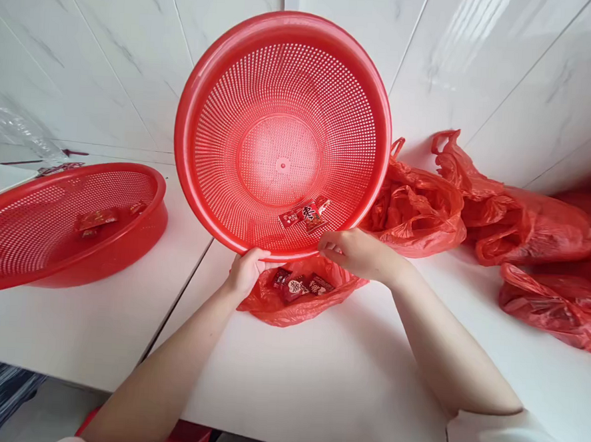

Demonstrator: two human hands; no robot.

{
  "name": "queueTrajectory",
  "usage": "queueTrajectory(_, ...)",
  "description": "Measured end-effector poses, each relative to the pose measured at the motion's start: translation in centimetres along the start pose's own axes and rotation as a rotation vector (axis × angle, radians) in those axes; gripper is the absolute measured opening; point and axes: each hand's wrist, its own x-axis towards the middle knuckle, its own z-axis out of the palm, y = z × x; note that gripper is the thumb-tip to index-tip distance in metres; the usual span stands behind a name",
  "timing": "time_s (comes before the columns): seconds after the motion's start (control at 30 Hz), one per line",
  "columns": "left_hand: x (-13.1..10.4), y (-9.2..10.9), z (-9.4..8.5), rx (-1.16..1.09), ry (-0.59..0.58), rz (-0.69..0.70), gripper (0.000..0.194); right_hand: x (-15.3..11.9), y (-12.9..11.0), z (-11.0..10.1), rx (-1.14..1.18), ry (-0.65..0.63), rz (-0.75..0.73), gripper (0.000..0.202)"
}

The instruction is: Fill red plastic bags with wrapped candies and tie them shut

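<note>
A large red mesh basket (292, 27) is tilted up, its open side facing me, with a few small red packets (303, 215) near its lower rim. My left hand (246, 271) grips the bottom of the rim, fingers partly under it. At the lower right rim is my right hand (346, 251), its fingers curled; whether it pinches the rim or something else is unclear. Just below the rim, between both hands, an open red plastic bag (290, 312) holds several dark red packets (301, 286).
Another red basket (158, 219) with packets inside rests tilted at the left. Several filled red plastic bags (536, 222) lie along the wall at the right. A clear plastic bottle (23, 128) is at the back left. A seam (178, 300) crosses the white table (285, 387).
</note>
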Motion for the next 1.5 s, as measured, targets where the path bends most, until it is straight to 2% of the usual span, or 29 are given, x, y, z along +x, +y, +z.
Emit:
queueTrajectory(0.1,-0.3,-0.1,0.2,0.016,0.018,-0.024,0.008,0.2,-0.1,-0.1,-0.001,0.173,0.014,0.016)
queueTrajectory(0.2,-0.8,-0.1,0.4,0.034,-0.031,-0.057,0.013,0.8,-0.2,0.4,-0.095,0.369,0.092,0.018)
queueTrajectory(0.27,-1.1,-0.2,0.5,0.029,-0.074,-0.071,0.018,1.2,-0.2,0.9,-0.195,0.414,0.142,0.028)
queueTrajectory(0.33,-1.2,-0.3,0.5,0.02,-0.107,-0.072,0.021,1.3,-0.2,1.4,-0.271,0.354,0.143,0.038)
queueTrajectory(0.4,-1.1,-0.4,0.2,0.018,-0.126,-0.073,0.024,1.2,-0.1,1.6,-0.26,0.222,0.087,0.042)
queueTrajectory(0.53,-0.4,-0.7,-0.7,0.023,-0.087,-0.097,0.027,0.6,-0.3,1.3,-0.044,-0.06,-0.089,0.054)
queueTrajectory(0.6,-0.1,-0.7,-0.9,0.014,-0.051,-0.098,0.025,0.5,-0.5,1.0,0.062,-0.114,-0.16,0.053)
queueTrajectory(0.73,0.2,-0.3,-1.0,-0.002,-0.022,-0.117,0.021,0.8,-1.0,0.6,0.37,-0.006,-0.147,0.031)
queueTrajectory(0.8,0.2,-0.1,-1.0,-0.006,-0.019,-0.124,0.023,1.0,-1.0,0.5,0.659,0.044,-0.085,0.032)
queueTrajectory(0.87,0.3,0.0,-1.0,-0.013,-0.014,-0.118,0.023,1.2,-0.9,0.4,0.942,0.033,-0.026,0.038)
queueTrajectory(0.97,0.3,0.1,-1.0,-0.029,-0.029,-0.099,0.025,1.2,-0.7,0.2,1.164,0.012,0.046,0.035)
queueTrajectory(1.07,0.3,0.3,-1.0,-0.034,-0.046,-0.082,0.027,1.3,-0.5,0.1,1.267,0.025,0.059,0.026)
queueTrajectory(1.17,0.4,0.4,-1.1,-0.031,-0.027,-0.062,0.023,1.3,-0.5,0.2,1.328,0.017,0.065,0.027)
queueTrajectory(1.37,0.4,0.3,-1.3,-0.032,-0.043,-0.056,0.022,1.1,-0.4,0.4,1.308,0.027,0.035,0.026)
queueTrajectory(1.5,0.4,0.2,-1.2,-0.037,-0.056,-0.059,0.027,1.0,-0.6,0.3,1.22,0.032,-0.041,0.025)
